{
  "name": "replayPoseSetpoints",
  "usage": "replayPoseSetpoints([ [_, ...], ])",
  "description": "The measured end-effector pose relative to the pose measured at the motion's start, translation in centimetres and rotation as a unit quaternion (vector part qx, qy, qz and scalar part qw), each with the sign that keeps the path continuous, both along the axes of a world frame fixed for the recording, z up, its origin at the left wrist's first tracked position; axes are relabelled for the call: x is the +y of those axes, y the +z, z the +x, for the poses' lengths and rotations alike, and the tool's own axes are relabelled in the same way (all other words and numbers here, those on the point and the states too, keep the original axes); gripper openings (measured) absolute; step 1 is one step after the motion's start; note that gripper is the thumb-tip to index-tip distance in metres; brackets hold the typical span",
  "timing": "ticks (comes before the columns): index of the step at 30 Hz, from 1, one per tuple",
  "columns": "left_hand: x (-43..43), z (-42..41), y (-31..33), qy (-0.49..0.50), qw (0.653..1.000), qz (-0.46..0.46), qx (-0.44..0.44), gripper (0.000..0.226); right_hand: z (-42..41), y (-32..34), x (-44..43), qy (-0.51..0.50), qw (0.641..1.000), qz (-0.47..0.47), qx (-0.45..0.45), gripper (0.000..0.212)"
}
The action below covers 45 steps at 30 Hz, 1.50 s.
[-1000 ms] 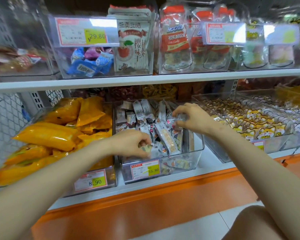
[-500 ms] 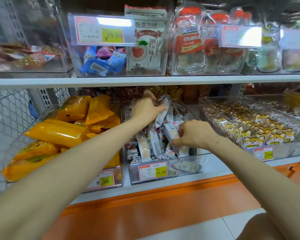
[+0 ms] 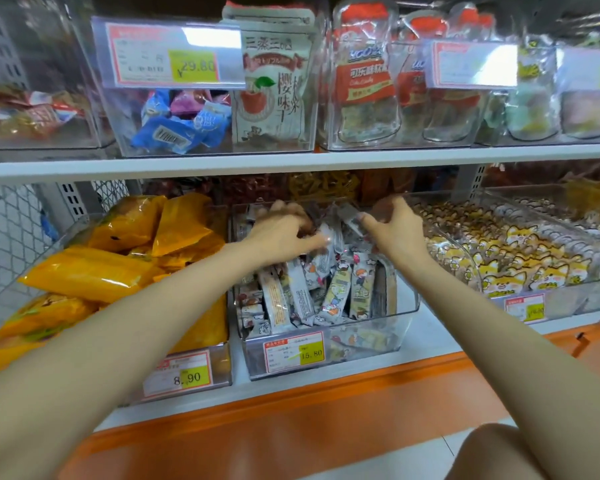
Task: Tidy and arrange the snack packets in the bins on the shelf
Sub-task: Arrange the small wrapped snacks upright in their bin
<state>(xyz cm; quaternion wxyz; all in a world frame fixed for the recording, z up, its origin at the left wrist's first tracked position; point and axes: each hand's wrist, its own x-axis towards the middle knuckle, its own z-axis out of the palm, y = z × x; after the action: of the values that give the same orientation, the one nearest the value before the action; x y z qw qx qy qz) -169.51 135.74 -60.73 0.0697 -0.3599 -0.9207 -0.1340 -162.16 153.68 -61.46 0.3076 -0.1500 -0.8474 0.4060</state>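
A clear plastic bin [image 3: 329,362] on the lower shelf holds several small white snack packets [image 3: 326,289] with cartoon prints, most standing on end. Both my hands reach into the back of this bin. My left hand [image 3: 281,233] lies over the packets at the rear left, its fingers curled on some of them. My right hand [image 3: 392,226] is at the rear right, with thumb and fingers pinching a small grey packet [image 3: 352,218] held up between the two hands.
A bin of yellow-orange bags [image 3: 94,271] stands left of the middle bin, and a bin of fox-print packets [image 3: 506,268] stands right. The upper shelf [image 3: 291,161] hangs close above my hands, carrying clear bins of sweets. An orange ledge [image 3: 291,410] runs below.
My right hand has moved from the bin's front right to the back, now holding a small packet. My left hand stays at the back and has lowered onto the packets.
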Motion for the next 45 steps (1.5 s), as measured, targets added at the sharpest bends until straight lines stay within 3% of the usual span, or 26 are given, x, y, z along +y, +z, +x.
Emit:
replayPoseSetpoints([
  [3, -0.4, 0.8, 0.4, -0.01, 0.989, -0.137, -0.059, 0.096, -0.3, -0.3, -0.4, 0.047, 0.999, 0.004, -0.018, 0.032],
  [7, 0.2, 1.6, 0.3, -0.01, 0.976, -0.219, 0.009, 0.109, 0.2, 0.1, -0.5, 0.117, 0.99, 0.054, -0.062, 0.042],
  [10, 0.8, 1.0, -0.4, -0.01, 0.983, -0.163, 0.081, 0.101, 0.1, -0.4, 0.0, 0.093, 0.986, 0.118, -0.078, 0.045],
  [13, 1.3, 0.2, -0.6, 0.019, 0.987, -0.055, 0.148, 0.075, 0.2, -0.5, 0.4, 0.058, 0.983, 0.157, -0.078, 0.041],
  [16, 1.9, -0.5, -0.2, 0.077, 0.985, -0.013, 0.151, 0.057, 0.2, -0.6, 0.4, 0.055, 0.973, 0.197, -0.103, 0.036],
  [23, 1.4, -1.0, 0.0, 0.047, 0.99, -0.006, 0.132, 0.056, 0.5, -0.3, 0.6, 0.035, 0.957, 0.254, -0.136, 0.037],
  [31, -2.0, 0.8, 0.9, -0.01, 0.992, -0.02, 0.124, 0.038, 1.3, 0.6, 0.2, 0.038, 0.965, 0.255, -0.045, 0.024],
  [34, -4.0, 1.4, 1.4, 0.012, 0.993, -0.018, 0.114, 0.036, 1.5, 1.1, -1.7, 0.107, 0.958, 0.266, -0.022, 0.024],
  [38, -6.2, 2.1, 1.4, 0.042, 0.993, -0.032, 0.106, 0.031, 1.4, -0.3, -5.2, 0.237, 0.926, 0.271, -0.11, 0.033],
  [41, -7.1, 2.9, 0.9, 0.06, 0.992, -0.036, 0.104, 0.022, 1.2, -1.6, -6.9, 0.211, 0.912, 0.313, -0.163, 0.046],
  [45, -6.8, 3.8, -0.3, 0.058, 0.988, -0.107, 0.092, 0.043, 1.1, -2.6, -8.2, 0.183, 0.922, 0.296, -0.167, 0.052],
])
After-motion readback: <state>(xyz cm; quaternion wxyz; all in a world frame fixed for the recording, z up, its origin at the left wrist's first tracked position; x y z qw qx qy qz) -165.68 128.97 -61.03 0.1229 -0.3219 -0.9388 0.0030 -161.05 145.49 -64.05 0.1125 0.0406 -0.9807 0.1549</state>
